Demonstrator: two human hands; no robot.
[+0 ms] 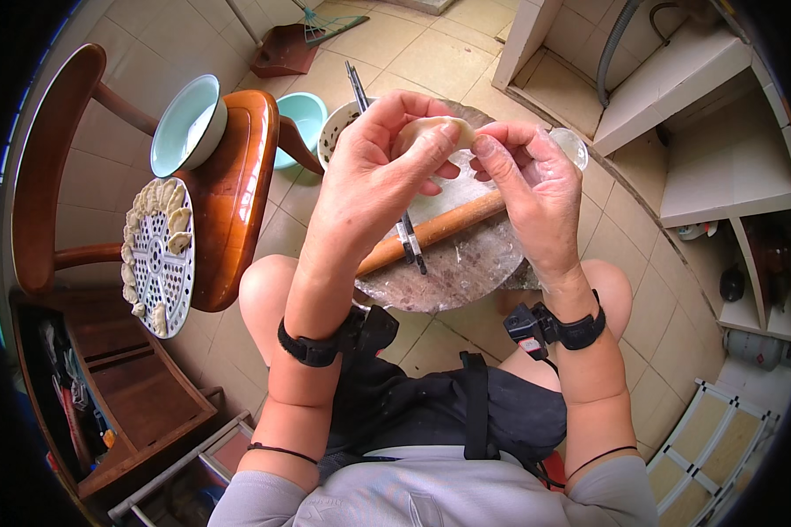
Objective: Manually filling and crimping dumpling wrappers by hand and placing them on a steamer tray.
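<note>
A folded dough dumpling (463, 132) is held up between my two hands, above a floured round board (448, 280). My left hand (402, 148) pinches its body between thumb and fingers. The fingertips of my right hand (527, 168) pinch its right end. Below them a wooden rolling pin (435, 230) lies across the board, with dark chopsticks (410, 240) crossing over it. Behind my left hand stands a bowl (333, 135) of dark filling, partly hidden. To the left, a perforated metal steamer tray (155, 263) bears several dumplings along its rim.
A wooden chair (231, 197) at the left carries a pale green basin (188, 125) and the tray. Another green basin (301, 125) stands behind it. A clear round container (569, 148) is right of the board. Tiled shelves (725, 184) line the right; a dustpan (287, 51) lies far back.
</note>
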